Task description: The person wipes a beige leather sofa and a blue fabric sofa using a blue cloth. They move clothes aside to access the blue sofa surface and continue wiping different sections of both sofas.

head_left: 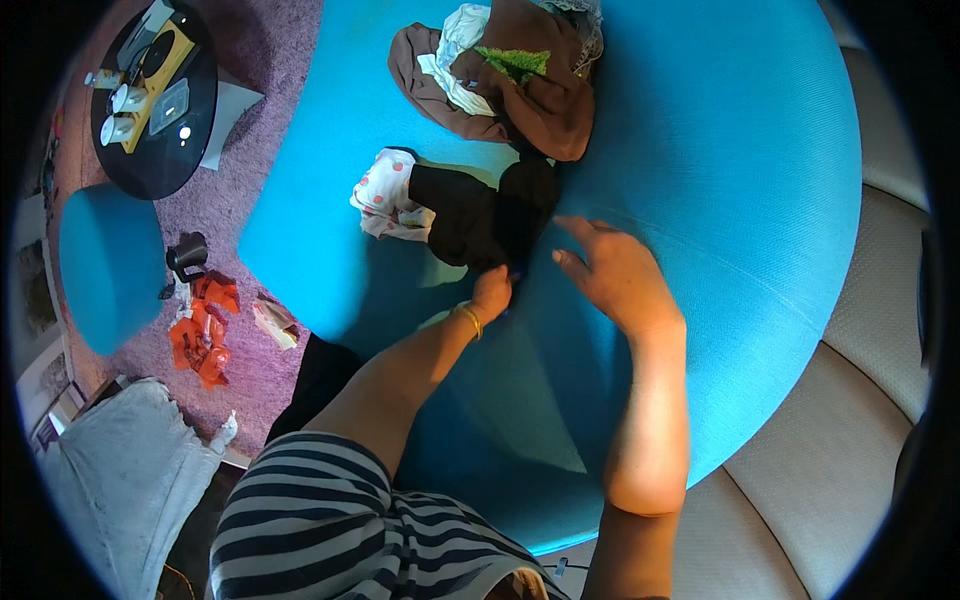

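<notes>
A black garment (465, 215) lies on the blue couch (720, 180), against the base of its raised, rounded part. My left hand (490, 292), with a yellow band at the wrist, is closed at the garment's lower edge; the fingertips are partly hidden in the dark cloth. To the right of the garment, my right hand (610, 272) hovers over the blue fabric with its fingers apart and nothing in them. A white cloth with pink dots (385, 195) touches the garment's left end. Farther off sits a heap of brown clothing (555, 110) with white and green pieces on it.
At the far left stands a round black table (165, 170) with cups and a wooden tray. A blue stool (110, 265), a dark mug (187, 252) and crumpled red plastic (205, 335) are on or above the purple carpet (265, 200). Beige padding (800, 430) borders the right.
</notes>
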`<move>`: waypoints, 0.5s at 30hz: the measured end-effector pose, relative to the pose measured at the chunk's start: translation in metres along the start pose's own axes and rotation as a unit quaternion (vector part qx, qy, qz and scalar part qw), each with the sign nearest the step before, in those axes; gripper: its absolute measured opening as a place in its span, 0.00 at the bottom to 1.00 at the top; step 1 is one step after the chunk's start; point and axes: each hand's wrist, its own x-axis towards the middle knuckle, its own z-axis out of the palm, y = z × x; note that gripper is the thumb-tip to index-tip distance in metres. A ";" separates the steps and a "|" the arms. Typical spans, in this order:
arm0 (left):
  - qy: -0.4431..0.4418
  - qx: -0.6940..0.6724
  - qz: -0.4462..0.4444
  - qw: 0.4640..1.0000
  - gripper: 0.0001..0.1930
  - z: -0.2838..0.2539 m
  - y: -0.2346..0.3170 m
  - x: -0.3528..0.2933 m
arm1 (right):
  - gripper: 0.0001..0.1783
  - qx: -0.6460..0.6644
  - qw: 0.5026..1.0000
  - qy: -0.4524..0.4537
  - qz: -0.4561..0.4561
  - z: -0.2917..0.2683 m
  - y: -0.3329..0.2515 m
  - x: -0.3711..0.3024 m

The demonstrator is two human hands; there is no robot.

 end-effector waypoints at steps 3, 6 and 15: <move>0.052 0.037 -0.016 0.998 0.13 0.007 -0.039 0.057 | 0.22 0.001 1.000 0.000 -0.026 0.005 0.003 0.006; 0.080 -0.242 0.075 0.964 0.18 -0.039 0.024 0.120 | 0.22 -0.001 1.000 -0.019 0.003 0.011 0.009 0.001; 0.089 -0.313 0.058 0.944 0.20 -0.013 0.107 0.063 | 0.21 -0.008 0.998 -0.066 -0.016 0.023 -0.002 0.009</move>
